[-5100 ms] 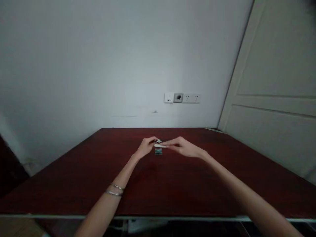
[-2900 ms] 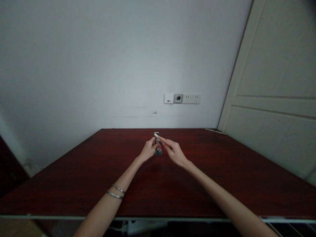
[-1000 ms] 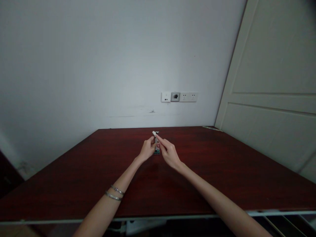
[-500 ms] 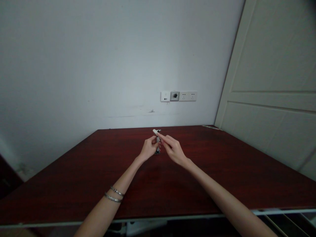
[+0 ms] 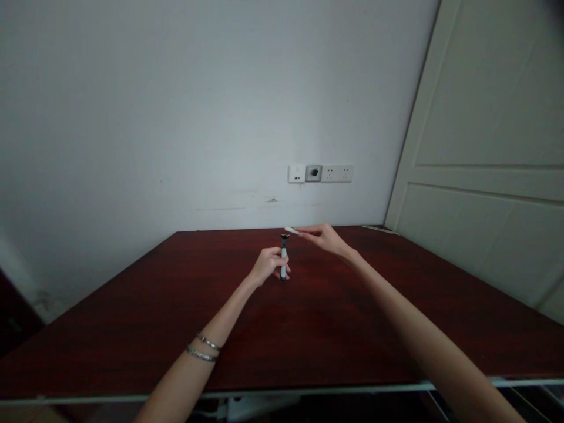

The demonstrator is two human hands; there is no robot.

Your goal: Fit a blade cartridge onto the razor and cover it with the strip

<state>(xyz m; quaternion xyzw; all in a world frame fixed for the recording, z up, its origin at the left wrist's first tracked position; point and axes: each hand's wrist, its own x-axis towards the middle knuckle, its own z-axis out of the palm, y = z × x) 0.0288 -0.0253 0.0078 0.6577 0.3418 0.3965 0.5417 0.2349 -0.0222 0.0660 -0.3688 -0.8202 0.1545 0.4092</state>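
Note:
My left hand (image 5: pixel 268 265) is closed around a slim light-blue handle with a dark head (image 5: pixel 283 258), held upright over the middle of the dark red table (image 5: pixel 132 317). My right hand (image 5: pixel 324 237) is raised a little above and to the right of it. Its fingertips pinch a small white piece (image 5: pixel 291 230), which hangs clear of the handle's top. Two thin bracelets circle my left wrist (image 5: pixel 203 345).
A white wall stands behind the table, with a row of sockets (image 5: pixel 321 173). A pale panelled door (image 5: pixel 484 164) closes off the right side. The table's front edge has a light metal trim (image 5: pixel 308 389).
My right hand has lifted the small white piece off the top of the handle and moved up and to the right. My left hand now holds the handle upright and uncovered.

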